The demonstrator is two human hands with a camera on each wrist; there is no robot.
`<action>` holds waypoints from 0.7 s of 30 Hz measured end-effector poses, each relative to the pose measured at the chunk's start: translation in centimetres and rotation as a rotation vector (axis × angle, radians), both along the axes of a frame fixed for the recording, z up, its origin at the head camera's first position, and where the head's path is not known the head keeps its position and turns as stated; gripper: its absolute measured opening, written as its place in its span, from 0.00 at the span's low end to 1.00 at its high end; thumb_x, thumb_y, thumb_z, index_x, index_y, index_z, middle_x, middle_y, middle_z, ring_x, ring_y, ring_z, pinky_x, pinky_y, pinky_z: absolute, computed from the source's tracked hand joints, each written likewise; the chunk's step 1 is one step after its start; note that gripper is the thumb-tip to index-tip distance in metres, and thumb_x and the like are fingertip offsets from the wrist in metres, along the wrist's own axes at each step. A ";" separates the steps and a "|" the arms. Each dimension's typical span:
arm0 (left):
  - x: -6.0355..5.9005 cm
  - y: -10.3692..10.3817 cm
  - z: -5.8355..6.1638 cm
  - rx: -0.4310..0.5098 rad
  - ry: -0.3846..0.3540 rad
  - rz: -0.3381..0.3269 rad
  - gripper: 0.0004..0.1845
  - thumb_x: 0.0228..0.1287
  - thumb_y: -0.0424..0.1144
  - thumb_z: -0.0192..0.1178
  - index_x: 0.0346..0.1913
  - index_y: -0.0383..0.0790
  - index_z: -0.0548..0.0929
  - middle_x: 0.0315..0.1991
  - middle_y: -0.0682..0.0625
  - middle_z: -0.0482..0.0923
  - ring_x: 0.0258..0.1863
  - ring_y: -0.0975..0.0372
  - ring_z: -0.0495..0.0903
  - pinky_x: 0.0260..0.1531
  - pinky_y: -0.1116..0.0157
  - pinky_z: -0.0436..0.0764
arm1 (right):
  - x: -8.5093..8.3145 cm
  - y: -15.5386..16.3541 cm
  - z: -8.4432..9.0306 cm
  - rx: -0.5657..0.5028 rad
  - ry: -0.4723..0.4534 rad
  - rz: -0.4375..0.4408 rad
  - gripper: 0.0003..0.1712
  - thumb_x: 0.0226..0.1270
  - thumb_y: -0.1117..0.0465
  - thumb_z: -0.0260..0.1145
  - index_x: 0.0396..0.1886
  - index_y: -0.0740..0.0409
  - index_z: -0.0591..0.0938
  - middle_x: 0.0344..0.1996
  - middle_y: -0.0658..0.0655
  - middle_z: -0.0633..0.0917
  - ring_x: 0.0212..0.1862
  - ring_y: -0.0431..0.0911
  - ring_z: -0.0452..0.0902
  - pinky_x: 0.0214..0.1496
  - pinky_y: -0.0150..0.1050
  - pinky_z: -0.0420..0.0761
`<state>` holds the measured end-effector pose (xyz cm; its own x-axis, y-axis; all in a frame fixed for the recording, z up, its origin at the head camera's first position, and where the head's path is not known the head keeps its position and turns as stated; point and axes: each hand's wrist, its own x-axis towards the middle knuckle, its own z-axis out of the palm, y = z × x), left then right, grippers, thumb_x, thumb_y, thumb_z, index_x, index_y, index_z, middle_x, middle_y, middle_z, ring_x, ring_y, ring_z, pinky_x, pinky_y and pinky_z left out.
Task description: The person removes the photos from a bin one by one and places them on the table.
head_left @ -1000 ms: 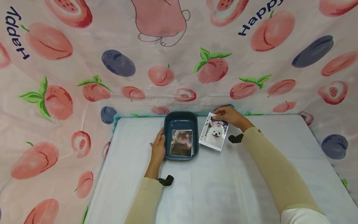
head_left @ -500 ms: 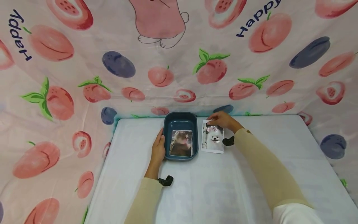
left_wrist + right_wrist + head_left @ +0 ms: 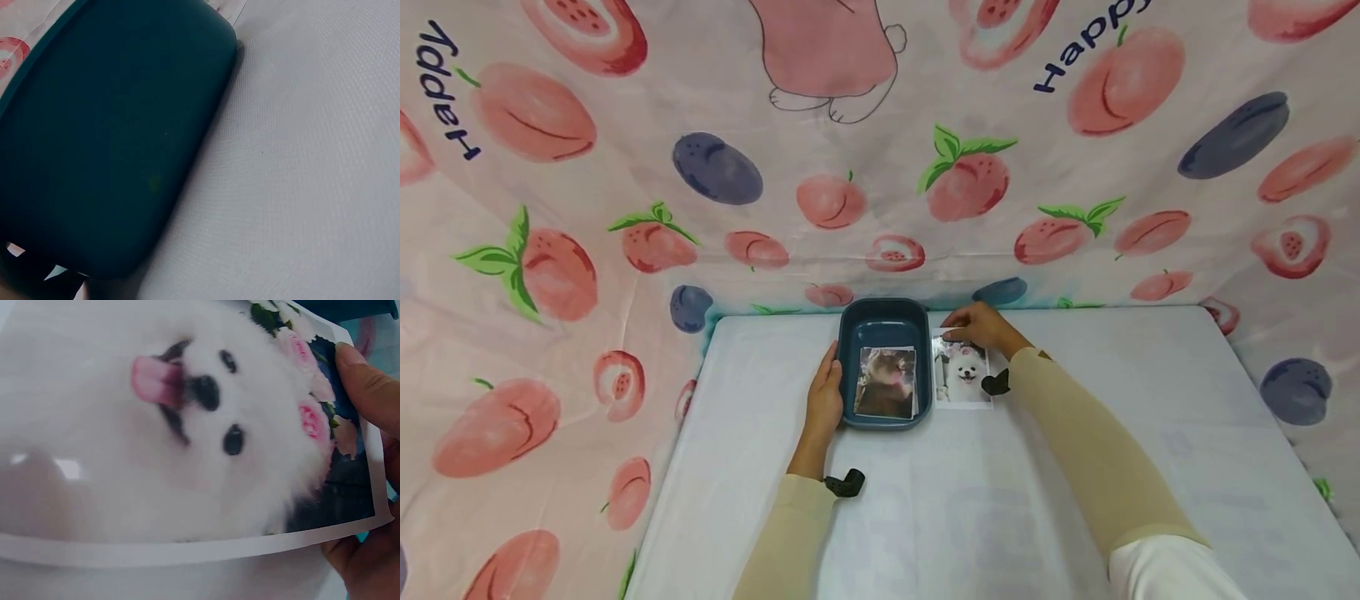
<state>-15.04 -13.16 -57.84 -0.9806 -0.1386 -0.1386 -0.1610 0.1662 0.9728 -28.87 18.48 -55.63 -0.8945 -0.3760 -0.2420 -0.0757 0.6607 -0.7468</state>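
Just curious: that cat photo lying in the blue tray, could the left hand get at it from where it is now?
Probably yes. The left hand rests against the outer wall of the blue tray, which is open-topped, and the cat photo lies uncovered just over that wall.

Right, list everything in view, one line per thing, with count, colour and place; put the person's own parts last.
Rectangular plastic tray: one, dark teal, at the far middle of the table.
Glossy cat photo print: one, brown and grey, lying inside the tray.
Glossy photo print of a white dog: one, white with pink flowers, just right of the tray.
Table with white cover: one, white, across the foreground.
Fruit-print cloth backdrop: one, pink with peaches and plums, behind and beside the table.
Left hand: one, resting against the tray's left wall.
Right hand: one, pinching the dog photo's far edge.
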 end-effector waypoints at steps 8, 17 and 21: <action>0.0 -0.1 0.0 0.004 0.025 -0.002 0.27 0.84 0.52 0.38 0.81 0.56 0.60 0.82 0.53 0.55 0.83 0.53 0.49 0.81 0.47 0.50 | 0.5 -0.3 0.2 -0.008 0.035 -0.049 0.18 0.66 0.53 0.74 0.52 0.56 0.88 0.45 0.57 0.89 0.50 0.52 0.81 0.58 0.52 0.81; 0.0 -0.1 -0.2 0.026 0.044 0.000 0.26 0.84 0.50 0.39 0.80 0.55 0.62 0.81 0.52 0.56 0.82 0.53 0.51 0.80 0.48 0.52 | 0.7 -0.3 -0.4 0.056 0.129 -0.064 0.18 0.70 0.54 0.72 0.55 0.56 0.87 0.49 0.59 0.88 0.51 0.53 0.83 0.55 0.51 0.83; 0.2 -0.1 0.2 0.034 0.050 -0.011 0.26 0.85 0.48 0.39 0.80 0.52 0.61 0.81 0.50 0.56 0.82 0.52 0.50 0.80 0.48 0.51 | 0.8 -0.1 -0.4 0.054 0.157 -0.085 0.17 0.69 0.54 0.72 0.53 0.56 0.87 0.49 0.60 0.88 0.52 0.54 0.83 0.56 0.53 0.82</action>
